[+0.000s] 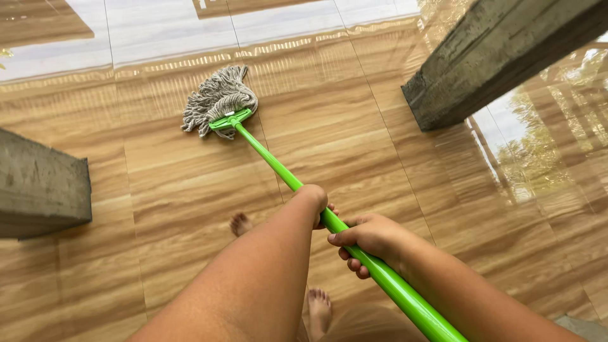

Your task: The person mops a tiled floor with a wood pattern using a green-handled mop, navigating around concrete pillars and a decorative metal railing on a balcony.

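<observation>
**A:** So where's the mop head (218, 100) sitting compared to the hands? Trying to picture the layout.

**B:** Going off the pole (278, 166) as the landmark: it's a bright green stick running on a diagonal, from bottom right near the body up to the upper left. The grey string head is at the far end, flat on the shiny wood-look floor (158, 190), well ahead of both hands and a bit to their left.

**A:** And the hands?

**B:** Both are on the pole, one after the other. The left hand (315, 201) is higher up the pole, so it's the nearer one to the head. It's wrapped around the pole, though the forearm hides most of the fingers. The right hand (367, 240) is just behind it, down toward the body end, fingers clearly curled around the pole in a closed grip. The two hands are close, almost touching.

**A:** Anything near the head?

**B:** Not touching it. There's a rough concrete post (494, 57) off to the right of the pole's far end, and a concrete block (41, 190) well off on the left side. The head lies between them with open floor around it. Bare feet (318, 310) show under the arms, left of the pole's near end.
</observation>
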